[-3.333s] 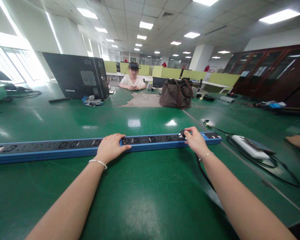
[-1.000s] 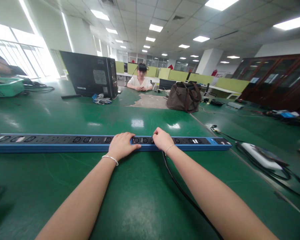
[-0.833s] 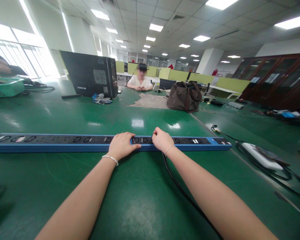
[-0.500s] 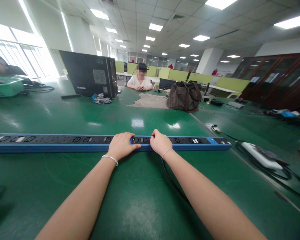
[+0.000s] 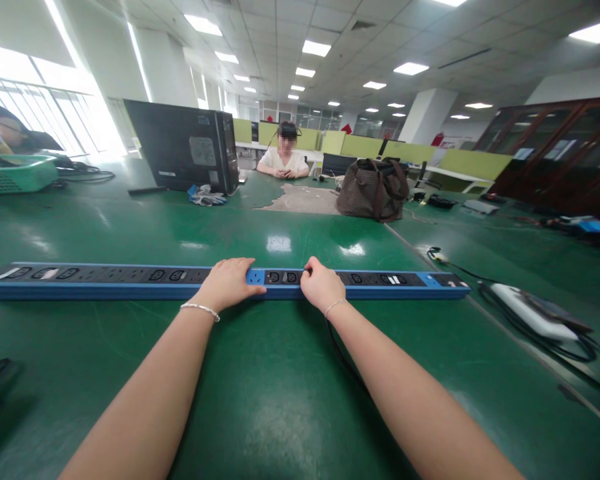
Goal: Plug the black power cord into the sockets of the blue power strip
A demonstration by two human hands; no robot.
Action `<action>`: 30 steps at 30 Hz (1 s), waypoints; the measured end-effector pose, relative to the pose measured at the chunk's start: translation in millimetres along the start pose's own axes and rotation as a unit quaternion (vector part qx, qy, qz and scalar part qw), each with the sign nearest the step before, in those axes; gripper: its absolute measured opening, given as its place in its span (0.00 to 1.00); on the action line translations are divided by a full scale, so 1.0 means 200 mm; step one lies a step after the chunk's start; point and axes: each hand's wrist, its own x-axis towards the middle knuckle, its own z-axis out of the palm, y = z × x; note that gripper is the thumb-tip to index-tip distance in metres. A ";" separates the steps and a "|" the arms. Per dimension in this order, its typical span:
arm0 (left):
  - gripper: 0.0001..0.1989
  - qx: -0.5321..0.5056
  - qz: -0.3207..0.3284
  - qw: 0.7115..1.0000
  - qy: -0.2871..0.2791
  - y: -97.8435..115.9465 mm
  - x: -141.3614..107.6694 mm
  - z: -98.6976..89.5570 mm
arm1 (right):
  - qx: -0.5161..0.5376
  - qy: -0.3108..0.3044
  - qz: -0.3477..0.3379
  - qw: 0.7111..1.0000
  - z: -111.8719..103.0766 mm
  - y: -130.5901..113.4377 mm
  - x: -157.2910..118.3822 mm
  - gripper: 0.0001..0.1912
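A long blue and black power strip (image 5: 130,291) lies across the green table, with several sockets facing up. My left hand (image 5: 226,285) grips the strip left of its middle, fingers over the far edge and thumb along the near side. Right of the middle, my right hand (image 5: 323,285) is closed in a pinch at the sockets, around a black plug (image 5: 308,270) mostly hidden by the fingers. A black cable (image 5: 341,353) runs from under my right hand toward the near edge, passing beneath the forearm.
Green table (image 5: 260,400) holds a black computer case (image 5: 180,143), gloves (image 5: 207,195), a brown bag (image 5: 373,190), a green basket (image 5: 17,177) and, at right, a white power strip (image 5: 530,312) with black cables. A person (image 5: 283,160) sits across; another is partly visible at far left.
My left hand has slid left along the strip, uncovering a blue socket section. My right hand stays at nearly the same spot. The view has shifted slightly.
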 end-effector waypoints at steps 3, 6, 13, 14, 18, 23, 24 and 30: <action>0.38 0.000 -0.009 1.000 -0.013 -0.05 -0.01 0.00 | 0.000 -0.008 -0.001 1.000 0.00 0.00 0.00 0.15; 0.37 -0.003 -0.004 1.000 -0.007 -0.07 -0.03 0.00 | 0.001 -0.006 0.001 1.000 0.00 0.00 0.00 0.15; 0.37 -0.006 -0.005 1.000 0.004 -0.05 -0.05 0.00 | -0.029 0.000 -0.008 1.000 0.00 -0.01 -0.01 0.15; 0.36 -0.004 -0.007 1.000 0.006 -0.05 -0.05 0.00 | -0.042 0.002 -0.013 0.999 0.00 -0.01 -0.02 0.16; 0.34 -0.002 -0.017 1.000 0.012 -0.04 -0.05 0.00 | -0.083 0.016 -0.023 0.996 -0.01 -0.02 -0.03 0.16; 0.33 -0.007 -0.025 0.999 0.023 -0.03 -0.06 0.00 | -0.046 0.011 -0.019 0.999 -0.01 0.00 -0.01 0.15; 0.33 -0.008 -0.026 0.999 0.023 -0.03 -0.06 0.00 | -0.022 0.011 -0.017 1.000 0.00 0.01 0.00 0.14; 0.33 -0.008 -0.025 0.999 0.025 -0.04 -0.06 0.01 | 0.055 0.040 -0.011 0.998 0.03 0.04 0.01 0.13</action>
